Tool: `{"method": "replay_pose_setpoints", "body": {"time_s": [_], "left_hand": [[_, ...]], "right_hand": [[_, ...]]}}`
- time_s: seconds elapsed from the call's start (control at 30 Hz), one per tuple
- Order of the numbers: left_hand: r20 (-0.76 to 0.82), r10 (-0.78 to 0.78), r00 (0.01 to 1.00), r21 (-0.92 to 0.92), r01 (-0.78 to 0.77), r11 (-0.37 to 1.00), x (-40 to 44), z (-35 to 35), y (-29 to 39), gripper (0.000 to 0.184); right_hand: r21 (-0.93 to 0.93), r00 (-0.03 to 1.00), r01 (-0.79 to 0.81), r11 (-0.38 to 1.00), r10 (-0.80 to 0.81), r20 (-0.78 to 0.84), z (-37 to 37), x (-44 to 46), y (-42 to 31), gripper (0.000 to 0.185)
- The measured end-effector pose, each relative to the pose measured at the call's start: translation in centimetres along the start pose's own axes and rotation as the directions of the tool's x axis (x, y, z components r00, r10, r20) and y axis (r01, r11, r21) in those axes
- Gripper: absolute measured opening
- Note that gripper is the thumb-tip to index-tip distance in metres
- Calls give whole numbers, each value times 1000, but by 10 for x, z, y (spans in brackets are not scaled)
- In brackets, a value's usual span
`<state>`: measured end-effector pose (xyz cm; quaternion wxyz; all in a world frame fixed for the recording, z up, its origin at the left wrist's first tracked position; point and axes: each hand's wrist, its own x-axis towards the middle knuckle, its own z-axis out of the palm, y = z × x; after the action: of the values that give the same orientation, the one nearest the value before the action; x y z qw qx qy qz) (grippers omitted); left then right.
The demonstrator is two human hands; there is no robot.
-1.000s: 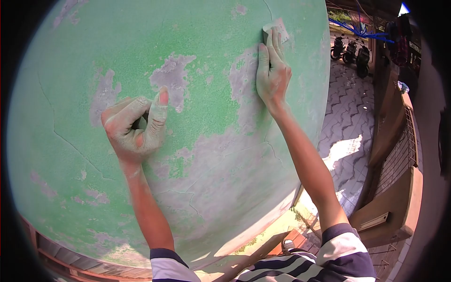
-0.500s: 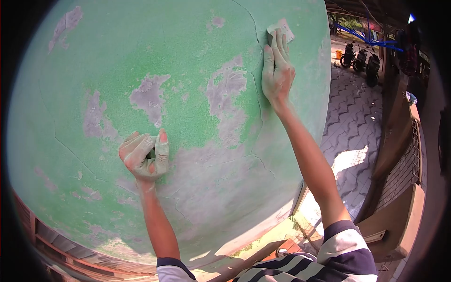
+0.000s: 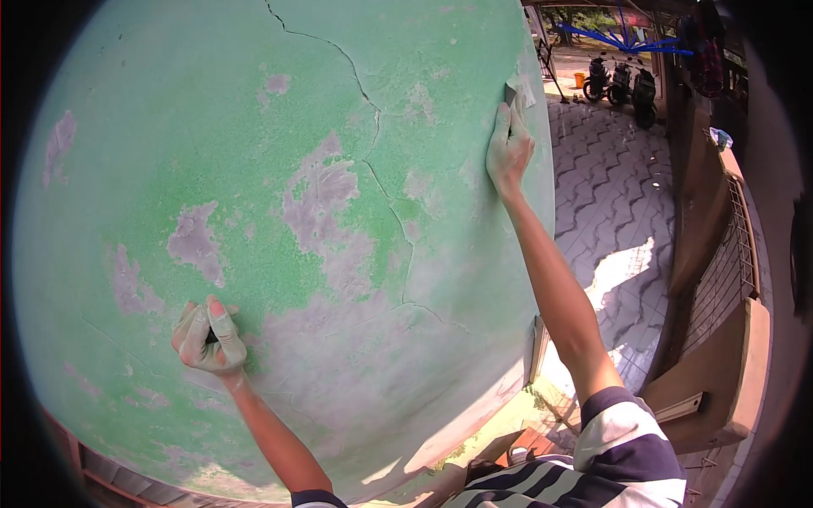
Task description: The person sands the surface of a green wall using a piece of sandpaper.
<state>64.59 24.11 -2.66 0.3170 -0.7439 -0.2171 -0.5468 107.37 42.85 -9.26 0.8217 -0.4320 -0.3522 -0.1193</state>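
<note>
A green painted wall point(image 3: 279, 152) with greyish bare patches and a long dark crack fills most of the view. My right hand point(image 3: 511, 152) is up near the wall's right edge, its fingers pressed together over a small piece of sandpaper point(image 3: 522, 90). The sandpaper's pale upper part sticks out past the fingertips, against the wall. Lower left, my left hand point(image 3: 210, 337) is curled into a loose fist close to the wall, and no object shows in it. Pale dust coats both hands.
Right of the wall runs a tiled floor point(image 3: 605, 186) with sunlit spots. Several motorbikes point(image 3: 620, 83) and an orange bucket point(image 3: 580, 80) stand at its far end. A low wall with a metal grille point(image 3: 724, 262) borders the right side.
The view has shifted right, so the wall patches and crack sit further left. My right hand has moved right across the wall with the sandpaper. The left hand stays curled near the wall.
</note>
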Motion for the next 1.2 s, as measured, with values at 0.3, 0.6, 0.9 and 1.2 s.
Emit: {"method": "replay_pose_setpoints", "body": {"time_s": [0.3,0.6,0.9,1.2], "left_hand": [[-54,-5,999,45,8,999,-2,16,0,38],[3,27,1000,39,-27,999,-5,11,1,38],[-104,-46,994,65,53,996,-11,13,4,42],[-75,-45,996,37,48,998,-14,13,3,43]], "right_hand": [[124,745,587,800,-594,303,-13,23,-7,40],[-6,958,-270,963,268,-98,-18,-7,62,49],[219,838,480,850,-518,173,18,-8,-62,41],[-213,884,-467,858,443,-151,-98,-143,174,49]]}}
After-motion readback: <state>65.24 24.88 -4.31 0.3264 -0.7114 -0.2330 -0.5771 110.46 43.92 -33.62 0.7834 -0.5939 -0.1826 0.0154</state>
